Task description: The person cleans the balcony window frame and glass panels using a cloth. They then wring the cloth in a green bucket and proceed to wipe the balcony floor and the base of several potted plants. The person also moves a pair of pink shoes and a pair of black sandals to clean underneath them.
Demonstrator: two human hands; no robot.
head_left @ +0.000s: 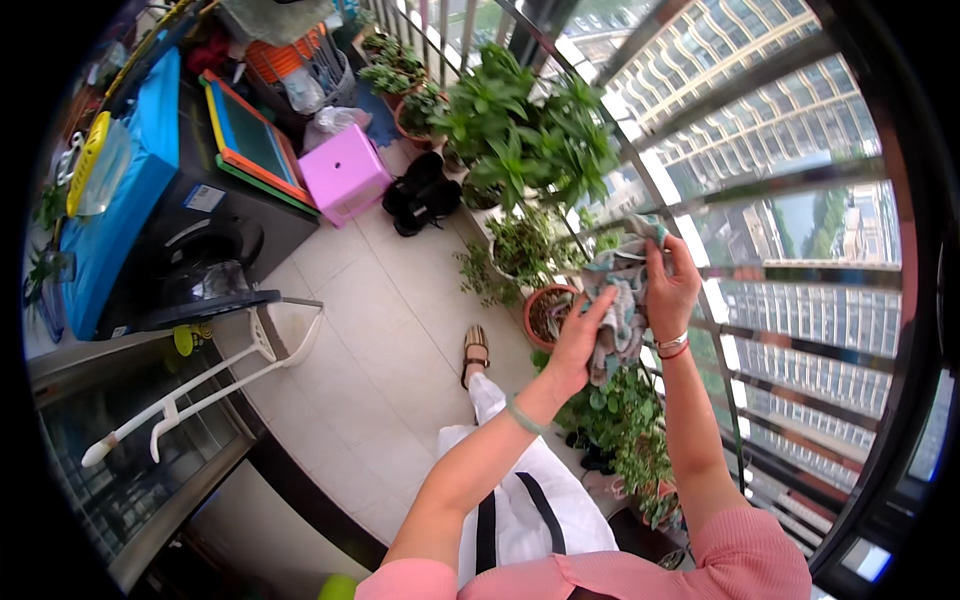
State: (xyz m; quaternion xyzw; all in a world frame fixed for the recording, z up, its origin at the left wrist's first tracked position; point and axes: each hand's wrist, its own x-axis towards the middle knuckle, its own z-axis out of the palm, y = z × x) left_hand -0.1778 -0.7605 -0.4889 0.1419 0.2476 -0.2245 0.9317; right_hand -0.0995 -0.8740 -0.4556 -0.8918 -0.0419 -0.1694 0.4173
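Item: grey-and-teal cloth (622, 300), limp and bunched, held up at about 2 o'clock from the middle of my view, against the balcony railing (790, 180) and over the potted plants.

Left hand (580, 340): raised from the lower edge, fingers curled closed on the cloth's lower left fold, a pale green bangle (522, 415) on the wrist.

Right hand (672, 290): above and just right of the left, fingers pinched shut on the upper edge of the cloth, palm turned toward the railing, a red and silver band (673, 347) at the wrist.

Step in hand, as I judge it: the cloth is gathered between both hands at rail height, being wrung, shaken out or spread; which of these I cannot tell from one picture.

Next move calls for, in my reading: both grips kept firm so the cloth does not slip out through the bars, and the fabric opened flat before it goes over a rail.

Surroundings: terracotta pot (548, 315) directly under the left hand, at 6 o'clock from the cloth; leafy green plants (520, 130) at 11 o'clock from it; pink plastic stool (345, 172) and black shoes (420, 195) farther off at 10 o'clock; sandalled foot (475, 352) on the tiled floor (360, 330) at 8 o'clock; dark appliance with a blue cover (130, 200) at far left.
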